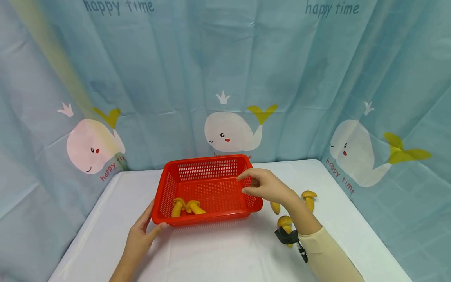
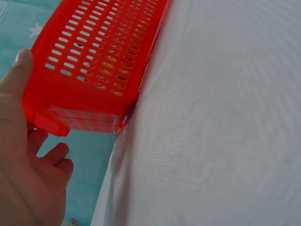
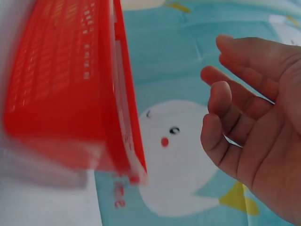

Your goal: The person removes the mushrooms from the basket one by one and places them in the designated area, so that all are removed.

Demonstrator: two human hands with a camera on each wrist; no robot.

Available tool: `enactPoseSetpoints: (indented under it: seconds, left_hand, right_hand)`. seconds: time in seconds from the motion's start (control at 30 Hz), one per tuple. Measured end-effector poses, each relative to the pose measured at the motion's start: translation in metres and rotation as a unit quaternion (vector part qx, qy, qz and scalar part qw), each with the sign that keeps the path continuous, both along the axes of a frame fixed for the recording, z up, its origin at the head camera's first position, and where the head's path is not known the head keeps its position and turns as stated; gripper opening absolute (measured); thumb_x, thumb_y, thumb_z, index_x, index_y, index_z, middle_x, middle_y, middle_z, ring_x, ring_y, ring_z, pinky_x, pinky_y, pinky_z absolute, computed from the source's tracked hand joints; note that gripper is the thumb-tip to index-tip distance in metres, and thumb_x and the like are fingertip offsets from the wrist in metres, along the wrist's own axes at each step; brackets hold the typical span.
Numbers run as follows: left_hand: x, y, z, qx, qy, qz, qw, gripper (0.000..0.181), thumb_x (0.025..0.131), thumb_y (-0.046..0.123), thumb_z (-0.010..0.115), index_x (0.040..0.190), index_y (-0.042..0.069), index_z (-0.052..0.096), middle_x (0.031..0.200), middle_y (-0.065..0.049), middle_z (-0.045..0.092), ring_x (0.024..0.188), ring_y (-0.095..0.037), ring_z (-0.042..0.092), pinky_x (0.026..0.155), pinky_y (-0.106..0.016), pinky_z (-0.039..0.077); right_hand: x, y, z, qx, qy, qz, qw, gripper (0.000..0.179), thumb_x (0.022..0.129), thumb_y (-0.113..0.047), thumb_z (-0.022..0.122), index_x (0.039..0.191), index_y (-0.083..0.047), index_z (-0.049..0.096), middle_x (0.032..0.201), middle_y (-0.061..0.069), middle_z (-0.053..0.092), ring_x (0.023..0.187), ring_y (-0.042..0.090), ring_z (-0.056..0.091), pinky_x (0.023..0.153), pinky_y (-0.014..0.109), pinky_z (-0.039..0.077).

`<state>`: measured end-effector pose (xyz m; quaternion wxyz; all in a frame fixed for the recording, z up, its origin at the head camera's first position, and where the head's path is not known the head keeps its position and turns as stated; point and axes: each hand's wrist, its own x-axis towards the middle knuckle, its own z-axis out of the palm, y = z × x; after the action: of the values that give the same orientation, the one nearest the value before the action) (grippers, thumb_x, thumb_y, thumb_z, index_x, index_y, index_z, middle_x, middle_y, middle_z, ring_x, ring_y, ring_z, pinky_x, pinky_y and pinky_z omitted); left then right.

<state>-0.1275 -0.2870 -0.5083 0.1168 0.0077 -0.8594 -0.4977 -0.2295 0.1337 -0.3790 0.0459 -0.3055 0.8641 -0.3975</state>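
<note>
The left hand's grip [image 1: 138, 237] is clamped on one red basket [image 1: 220, 194], its long side running left to right across the desk [image 1: 211, 256], at least three mushrooms [image 1: 284, 221] rightward, two inside, caps pointing away, the right hand's grip [image 1: 266, 185] apart at its right end.

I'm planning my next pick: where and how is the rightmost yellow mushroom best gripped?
Likely by the stem, just below the cap, pinched from above and the right: the stem is narrower than the cap at its far end, and the right forearm passes on its left.
</note>
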Motion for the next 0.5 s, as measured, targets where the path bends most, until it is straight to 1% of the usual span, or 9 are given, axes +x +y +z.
enactPoseSetpoints:
  seconds: [0.07, 0.1, 0.17, 0.3, 0.33, 0.37, 0.5]
  left_hand:
    - [0.0, 0.0, 0.0, 0.001, -0.004, 0.0, 1.0, 0.087, 0.091, 0.028, 0.079, 0.162, 0.032, 0.029, 0.166, 0.004, 0.032, 0.153, -0.013, 0.03, 0.1, 0.003, 0.026]
    - [0.0, 0.001, 0.0, 0.0, -0.006, 0.001, 1.0, 0.087, 0.091, 0.029, 0.079, 0.162, 0.032, 0.029, 0.166, 0.004, 0.032, 0.153, -0.013, 0.03, 0.1, 0.003, 0.026]
    - [0.0, 0.001, 0.001, -0.001, -0.007, 0.0, 1.0, 0.087, 0.092, 0.029, 0.078, 0.162, 0.032, 0.029, 0.166, 0.004, 0.033, 0.153, -0.017, 0.031, 0.099, 0.003, 0.026]
    - [0.0, 0.0, 0.0, -0.004, 0.001, -0.003, 1.0, 0.086, 0.092, 0.028, 0.078, 0.162, 0.031, 0.029, 0.166, 0.003, 0.033, 0.152, -0.01, 0.03, 0.1, 0.002, 0.026]
    - [-0.001, -0.001, -0.001, -0.004, 0.003, -0.005, 1.0, 0.086, 0.092, 0.028, 0.078, 0.163, 0.031, 0.028, 0.166, 0.003, 0.033, 0.153, -0.012, 0.03, 0.1, 0.002, 0.026]
    - [-0.001, -0.001, -0.002, -0.005, 0.004, -0.006, 1.0, 0.086, 0.092, 0.028, 0.078, 0.163, 0.03, 0.028, 0.166, 0.003, 0.033, 0.153, -0.009, 0.03, 0.101, 0.002, 0.026]
    - [-0.002, -0.004, -0.004, -0.011, 0.001, -0.007, 0.9999, 0.086, 0.093, 0.03, 0.077, 0.163, 0.033, 0.026, 0.167, 0.003, 0.031, 0.151, -0.003, 0.028, 0.102, 0.001, 0.025]
  right_hand:
    - [-0.004, -0.01, 0.0, -0.003, 0.003, 0.003, 1.0, 0.032, 0.092, -0.022, 0.079, 0.121, -0.031, 0.07, 0.077, 0.004, 0.059, 0.069, 0.018, 0.054, 0.06, 0.028, 0.05]
    - [-0.006, -0.016, 0.0, -0.005, 0.005, 0.005, 1.0, 0.032, 0.092, -0.021, 0.079, 0.121, -0.031, 0.07, 0.076, 0.005, 0.058, 0.068, 0.017, 0.053, 0.06, 0.028, 0.049]
    - [-0.009, -0.026, 0.0, -0.01, 0.003, 0.008, 0.9999, 0.031, 0.092, -0.022, 0.079, 0.12, -0.032, 0.07, 0.075, 0.004, 0.059, 0.067, 0.016, 0.052, 0.059, 0.027, 0.049]
    - [-0.013, -0.046, -0.001, -0.02, -0.002, 0.016, 0.9997, 0.031, 0.091, -0.022, 0.079, 0.119, -0.032, 0.071, 0.076, 0.001, 0.059, 0.064, 0.014, 0.051, 0.058, 0.027, 0.048]
    - [-0.014, -0.051, -0.001, -0.021, -0.003, 0.017, 0.9996, 0.031, 0.091, -0.023, 0.079, 0.119, -0.033, 0.071, 0.076, 0.0, 0.059, 0.064, 0.013, 0.05, 0.058, 0.027, 0.048]
    - [-0.015, -0.056, -0.001, -0.023, -0.005, 0.019, 0.9995, 0.031, 0.091, -0.023, 0.079, 0.119, -0.033, 0.071, 0.077, -0.001, 0.06, 0.064, 0.014, 0.05, 0.057, 0.028, 0.048]
    - [-0.02, -0.077, -0.002, -0.018, -0.007, 0.028, 0.9994, 0.032, 0.091, -0.025, 0.08, 0.121, -0.031, 0.072, 0.085, -0.005, 0.064, 0.064, 0.013, 0.049, 0.06, 0.027, 0.05]
